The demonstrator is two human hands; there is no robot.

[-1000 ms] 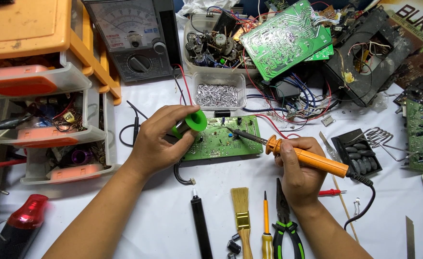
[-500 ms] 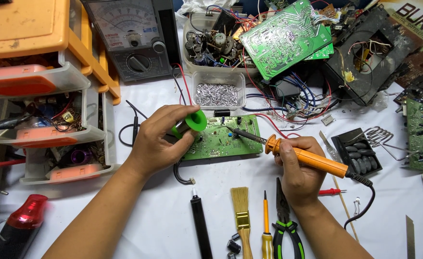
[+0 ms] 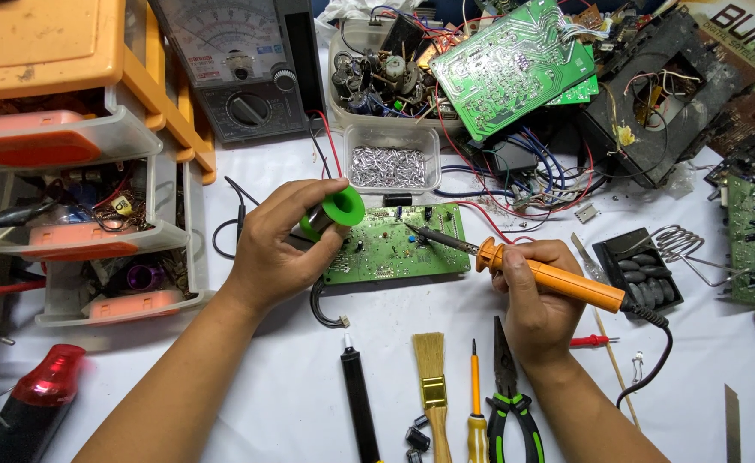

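Observation:
My left hand grips a green solder spool at the left edge of a small green circuit board that lies flat on the white table. An orange-handled soldering iron is held in my right hand, its dark metal tip resting on the board near the middle of the top edge. The iron's black cord trails off to the right.
A clear tub of metal bits and an analog multimeter sit behind the board. Orange parts drawers stand at the left. A brush, screwdriver, green-handled pliers and black pen-like tool lie at the front. Scrap boards and wires crowd the back right.

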